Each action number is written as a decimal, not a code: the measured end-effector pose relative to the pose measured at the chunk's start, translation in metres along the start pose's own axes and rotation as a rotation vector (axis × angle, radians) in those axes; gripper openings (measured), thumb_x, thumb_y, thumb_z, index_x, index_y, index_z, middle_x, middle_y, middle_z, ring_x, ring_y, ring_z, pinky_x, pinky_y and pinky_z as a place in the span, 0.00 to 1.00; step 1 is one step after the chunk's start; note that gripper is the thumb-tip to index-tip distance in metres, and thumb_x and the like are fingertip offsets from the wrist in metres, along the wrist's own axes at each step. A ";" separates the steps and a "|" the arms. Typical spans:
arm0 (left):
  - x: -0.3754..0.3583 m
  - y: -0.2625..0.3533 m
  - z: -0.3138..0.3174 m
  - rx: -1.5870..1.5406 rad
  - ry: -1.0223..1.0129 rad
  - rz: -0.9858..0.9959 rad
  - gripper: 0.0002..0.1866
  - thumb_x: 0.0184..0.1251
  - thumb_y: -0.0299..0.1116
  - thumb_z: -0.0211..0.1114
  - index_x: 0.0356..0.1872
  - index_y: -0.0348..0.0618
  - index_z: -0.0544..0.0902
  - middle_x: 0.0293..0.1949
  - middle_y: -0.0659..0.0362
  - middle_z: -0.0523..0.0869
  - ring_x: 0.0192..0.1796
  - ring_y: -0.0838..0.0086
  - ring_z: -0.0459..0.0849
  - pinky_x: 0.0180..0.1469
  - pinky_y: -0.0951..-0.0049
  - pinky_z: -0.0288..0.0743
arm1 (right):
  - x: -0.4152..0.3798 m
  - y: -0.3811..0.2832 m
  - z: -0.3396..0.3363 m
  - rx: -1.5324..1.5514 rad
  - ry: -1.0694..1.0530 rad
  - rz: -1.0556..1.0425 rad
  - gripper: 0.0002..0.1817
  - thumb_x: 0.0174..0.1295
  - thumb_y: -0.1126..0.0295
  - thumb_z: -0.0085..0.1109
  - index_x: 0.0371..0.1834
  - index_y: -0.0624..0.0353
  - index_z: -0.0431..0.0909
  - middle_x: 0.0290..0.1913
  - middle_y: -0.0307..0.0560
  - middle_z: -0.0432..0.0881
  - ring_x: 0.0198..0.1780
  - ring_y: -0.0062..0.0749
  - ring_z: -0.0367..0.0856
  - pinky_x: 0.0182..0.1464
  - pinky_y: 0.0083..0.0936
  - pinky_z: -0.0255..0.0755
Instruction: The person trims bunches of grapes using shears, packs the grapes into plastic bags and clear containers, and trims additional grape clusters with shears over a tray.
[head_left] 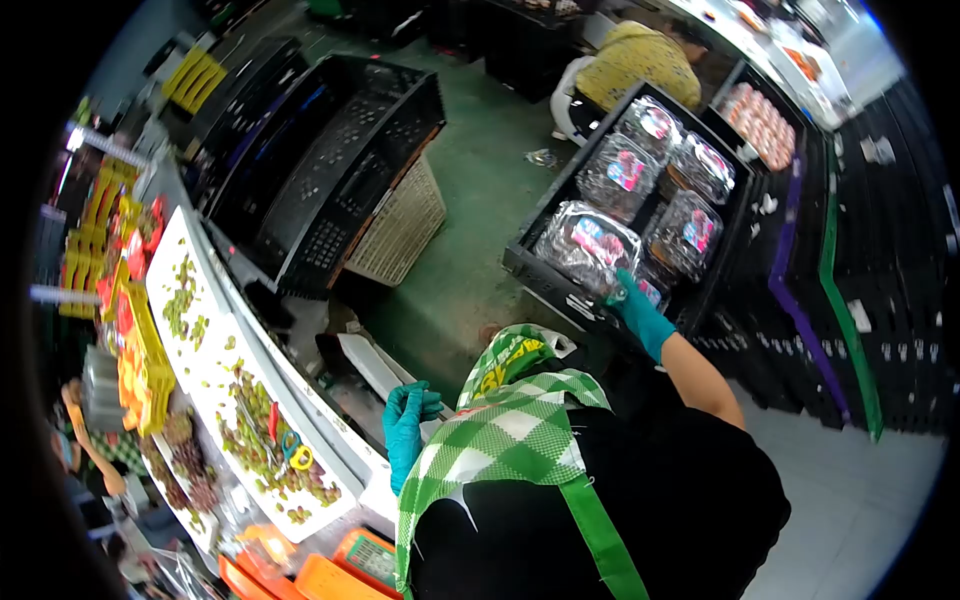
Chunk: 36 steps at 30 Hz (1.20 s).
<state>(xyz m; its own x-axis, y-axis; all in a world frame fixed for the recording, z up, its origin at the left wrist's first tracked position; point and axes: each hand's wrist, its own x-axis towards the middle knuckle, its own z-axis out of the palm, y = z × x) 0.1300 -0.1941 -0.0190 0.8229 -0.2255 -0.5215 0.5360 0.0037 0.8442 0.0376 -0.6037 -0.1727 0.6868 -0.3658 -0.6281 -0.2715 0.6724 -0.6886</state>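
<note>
My right hand (645, 315), in a teal glove, reaches into the near edge of a black crate (540, 268). Its fingers close on the near corner of a clear plastic clamshell pack (592, 240) with a pink and blue label. Several similar packs of dark contents, such as the labelled clamshell pack (690, 235) beside it, fill the crate. By the table edge, my left hand (408, 425), also gloved, has its fingers curled together, with nothing visible in them. It is close to my green-checked apron (500, 435).
A white tray (215, 350) on the left table holds loose grapes (245, 420) and scissors (292, 448). Large black crates (340, 165) stand ahead above a beige basket (405, 225). Stacked black crates (880, 270) line the right. A person (640, 65) crouches behind the packs.
</note>
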 end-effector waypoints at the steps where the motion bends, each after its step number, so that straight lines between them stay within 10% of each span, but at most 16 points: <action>1: -0.003 0.001 0.002 0.012 0.002 -0.005 0.10 0.63 0.33 0.52 0.39 0.38 0.75 0.28 0.58 0.80 0.28 0.78 0.77 0.33 0.80 0.71 | 0.018 0.017 -0.024 -0.185 0.010 0.065 0.23 0.56 0.45 0.49 0.37 0.54 0.76 0.31 0.41 0.79 0.31 0.26 0.75 0.35 0.24 0.70; 11: -0.052 -0.010 -0.024 -0.209 0.222 0.040 0.08 0.61 0.34 0.55 0.35 0.39 0.75 0.28 0.61 0.78 0.32 0.81 0.75 0.37 0.80 0.69 | 0.052 -0.039 -0.052 -1.014 0.002 0.550 0.32 0.54 0.36 0.40 0.38 0.55 0.77 0.26 0.42 0.78 0.25 0.28 0.75 0.27 0.25 0.69; 13: -0.058 -0.030 -0.033 -0.314 0.263 0.102 0.09 0.61 0.34 0.56 0.35 0.39 0.75 0.29 0.61 0.78 0.31 0.81 0.75 0.37 0.81 0.69 | 0.011 -0.083 0.029 -1.717 0.053 0.314 0.36 0.53 0.35 0.38 0.35 0.61 0.77 0.28 0.50 0.80 0.28 0.36 0.78 0.30 0.32 0.71; 15: -0.071 -0.030 -0.039 -0.316 0.317 0.099 0.09 0.61 0.35 0.56 0.34 0.39 0.74 0.28 0.61 0.78 0.31 0.82 0.74 0.37 0.81 0.69 | -0.022 -0.094 0.116 -2.330 0.299 -0.455 0.35 0.53 0.37 0.41 0.32 0.65 0.78 0.30 0.58 0.79 0.34 0.46 0.79 0.33 0.40 0.70; 18: -0.081 -0.038 -0.050 -0.343 0.346 0.112 0.09 0.62 0.35 0.54 0.34 0.38 0.74 0.28 0.62 0.76 0.31 0.83 0.72 0.37 0.82 0.67 | -0.009 -0.081 0.211 -1.819 -0.229 -0.909 0.21 0.56 0.51 0.48 0.31 0.60 0.78 0.30 0.57 0.78 0.34 0.51 0.76 0.36 0.37 0.68; 22: -0.083 -0.052 -0.069 -0.424 0.394 0.193 0.09 0.61 0.34 0.54 0.32 0.38 0.74 0.28 0.63 0.75 0.31 0.83 0.71 0.37 0.82 0.67 | -0.045 -0.009 0.351 -1.814 -0.644 -1.006 0.16 0.52 0.55 0.53 0.28 0.59 0.75 0.32 0.55 0.76 0.35 0.52 0.74 0.35 0.39 0.67; 27: -0.077 -0.054 -0.108 -0.479 0.553 0.144 0.13 0.62 0.34 0.55 0.42 0.35 0.74 0.33 0.57 0.79 0.35 0.78 0.77 0.41 0.79 0.71 | -0.086 0.083 0.502 -1.528 -1.280 -0.961 0.11 0.52 0.61 0.56 0.31 0.57 0.75 0.31 0.49 0.76 0.34 0.44 0.76 0.35 0.31 0.69; 36: -0.017 0.014 -0.203 -0.668 0.797 0.291 0.13 0.62 0.32 0.55 0.43 0.34 0.73 0.33 0.56 0.80 0.35 0.76 0.78 0.41 0.77 0.73 | -0.083 0.204 0.733 -1.372 -1.773 -0.810 0.12 0.53 0.59 0.56 0.35 0.54 0.77 0.33 0.45 0.78 0.34 0.37 0.78 0.37 0.28 0.71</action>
<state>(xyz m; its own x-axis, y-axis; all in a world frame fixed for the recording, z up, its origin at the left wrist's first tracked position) 0.1617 0.0078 -0.0231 0.6915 0.5683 -0.4460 0.0956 0.5399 0.8363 0.4193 0.0349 0.0047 0.3288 0.9427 0.0569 0.6334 -0.1754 -0.7537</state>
